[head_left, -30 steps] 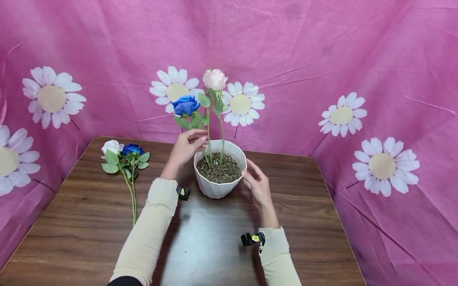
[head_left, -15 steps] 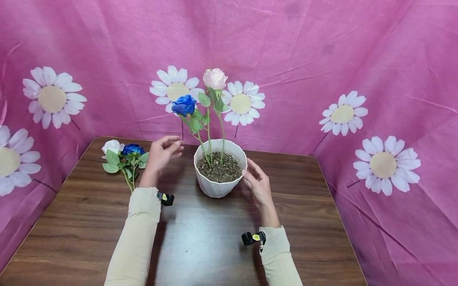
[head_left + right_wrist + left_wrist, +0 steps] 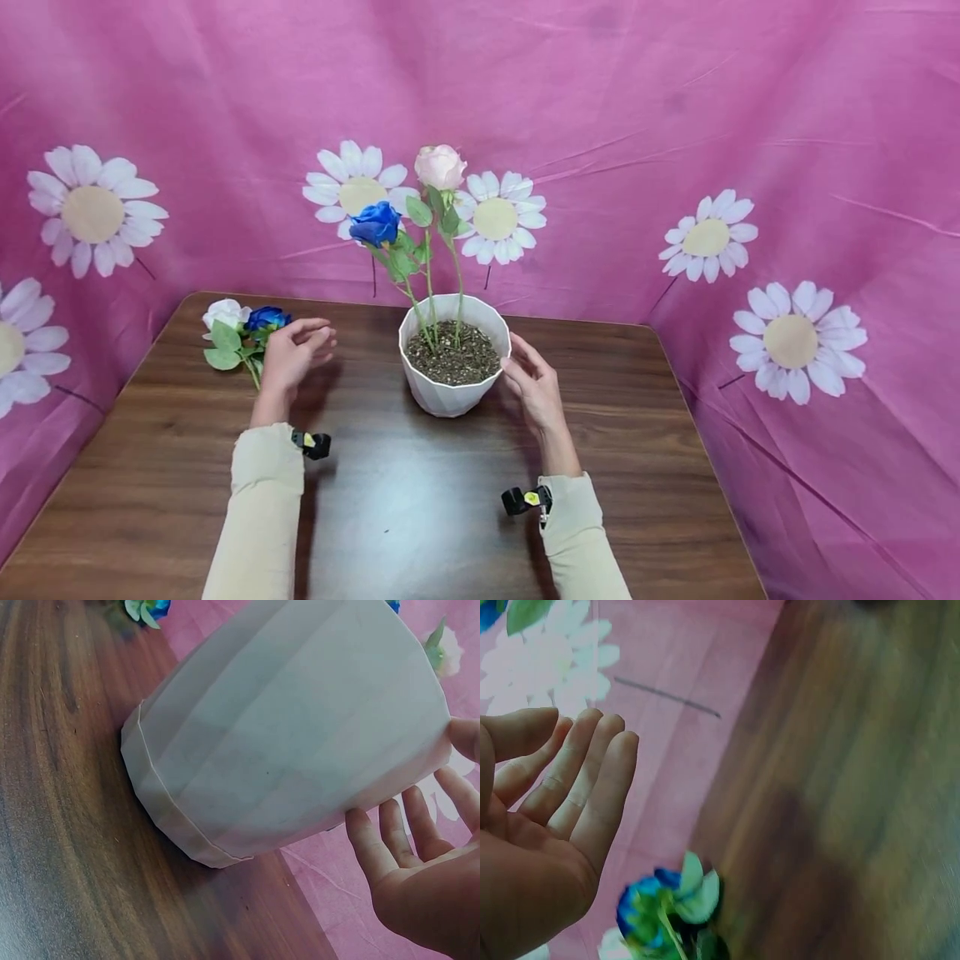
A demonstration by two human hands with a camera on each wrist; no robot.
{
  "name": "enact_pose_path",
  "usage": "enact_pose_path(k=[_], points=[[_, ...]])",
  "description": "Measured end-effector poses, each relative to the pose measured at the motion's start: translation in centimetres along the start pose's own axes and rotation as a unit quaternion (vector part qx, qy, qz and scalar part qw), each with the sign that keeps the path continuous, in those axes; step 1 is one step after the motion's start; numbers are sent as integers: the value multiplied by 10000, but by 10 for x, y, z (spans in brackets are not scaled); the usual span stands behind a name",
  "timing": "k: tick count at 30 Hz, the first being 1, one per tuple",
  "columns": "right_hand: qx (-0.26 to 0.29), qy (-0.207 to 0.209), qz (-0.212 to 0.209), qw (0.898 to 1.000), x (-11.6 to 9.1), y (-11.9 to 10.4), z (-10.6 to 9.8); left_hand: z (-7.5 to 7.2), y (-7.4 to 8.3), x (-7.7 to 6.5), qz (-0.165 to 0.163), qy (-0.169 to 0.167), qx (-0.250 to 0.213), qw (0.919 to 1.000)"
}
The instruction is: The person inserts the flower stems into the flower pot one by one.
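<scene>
A white faceted flower pot [image 3: 448,392] filled with dark soil stands mid-table. A pale pink rose [image 3: 440,167] and a blue rose [image 3: 375,224] rise from it on green stems, the blue one leaning left. My right hand [image 3: 537,385] touches the pot's right side near the rim, its thumb and loosely extended fingertips against the wall [image 3: 300,727]. To the left, my left hand [image 3: 291,360] hovers with relaxed fingers, holding nothing. Close by it lie a white rose [image 3: 227,315] and another blue rose [image 3: 267,318], their stems partly hidden behind that hand and arm.
The dark wooden table [image 3: 405,533] ends at a back edge just behind the pot. A pink curtain [image 3: 570,83] printed with large white daisies surrounds the table on the back and sides.
My left hand has left the blue rose's stem in the pot and moved left and down toward the lying roses. The potted blue rose leans slightly further left. My right hand stays at the pot.
</scene>
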State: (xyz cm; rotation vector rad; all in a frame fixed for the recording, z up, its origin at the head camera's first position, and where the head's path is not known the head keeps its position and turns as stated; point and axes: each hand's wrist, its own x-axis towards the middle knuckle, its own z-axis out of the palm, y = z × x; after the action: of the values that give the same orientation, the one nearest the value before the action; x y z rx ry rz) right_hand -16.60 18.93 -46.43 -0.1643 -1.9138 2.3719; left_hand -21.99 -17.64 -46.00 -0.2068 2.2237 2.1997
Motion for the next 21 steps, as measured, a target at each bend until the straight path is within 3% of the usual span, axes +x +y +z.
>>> enact_pose_path(k=[10, 17, 21], points=[[-36, 63, -1, 10000, -3, 0, 1, -38, -24, -14, -375, 342, -322, 9982], [-97, -27, 15, 9999, -2, 1, 2, -66, -36, -24, -849, 779, -772, 9903], [-98, -7, -12, 10000, -1, 0, 3, -74, -43, -27, -1011, 863, -771, 9881]])
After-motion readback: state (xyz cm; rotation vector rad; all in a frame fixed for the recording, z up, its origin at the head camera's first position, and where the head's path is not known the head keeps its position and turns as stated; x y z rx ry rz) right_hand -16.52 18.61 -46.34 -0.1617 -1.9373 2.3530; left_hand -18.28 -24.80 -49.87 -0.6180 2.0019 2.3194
